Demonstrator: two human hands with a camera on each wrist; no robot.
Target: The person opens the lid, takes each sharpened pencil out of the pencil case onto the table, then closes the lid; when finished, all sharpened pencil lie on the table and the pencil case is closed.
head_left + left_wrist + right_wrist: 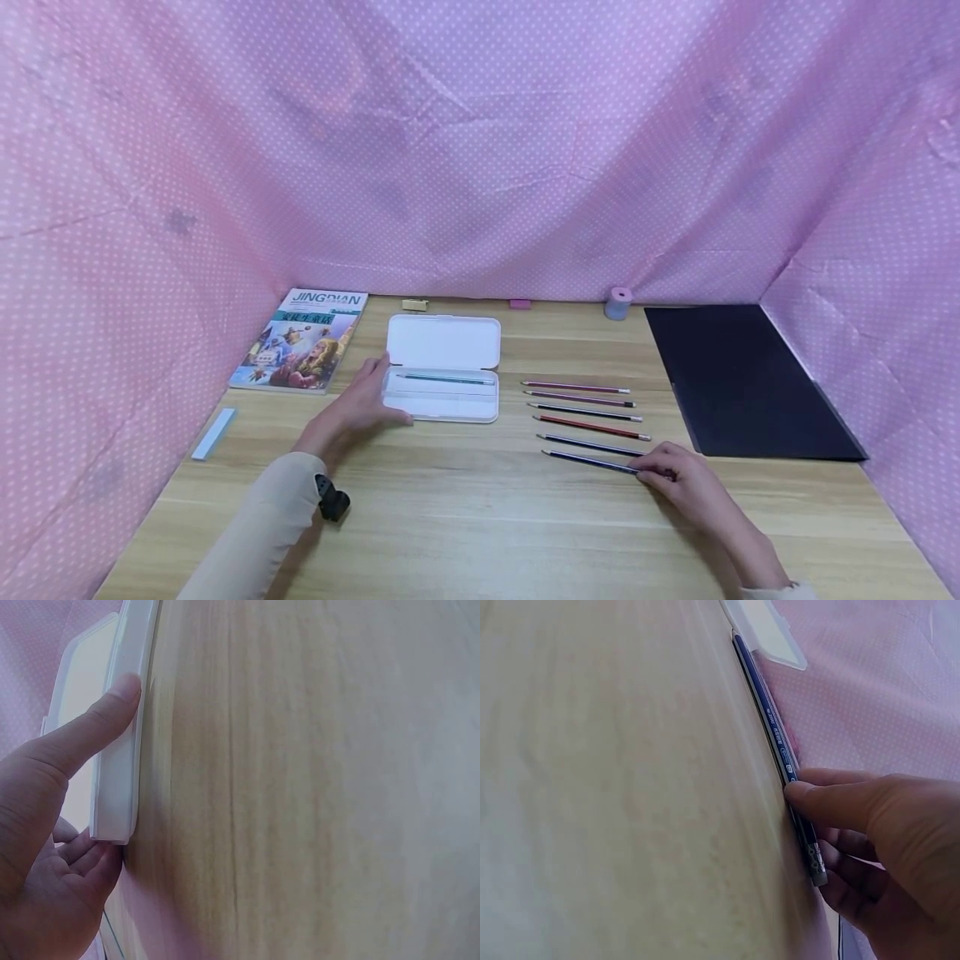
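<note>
An open white pencil case (442, 407) lies left of centre in the head view, its lid (444, 342) tipped back. One green pencil (448, 380) is inside, along the back of the tray. My left hand (363, 400) grips the case at its left end, thumb (112, 712) along the front wall and fingers round the side. With thumb and forefinger my right hand (686, 483) pinches a dark blue pencil (769, 712) near its eraser end, the sharpened tip pointing left. This is the nearest of several pencils in a row; a red pencil (592, 427) lies among them.
A magazine (300, 342) lies at the back left, with a pale blue strip (214, 433) before it. A yellowish block (415, 305), a pink block (520, 304) and a small cylinder (618, 303) line the back edge. A black sheet (750, 383) covers the right side.
</note>
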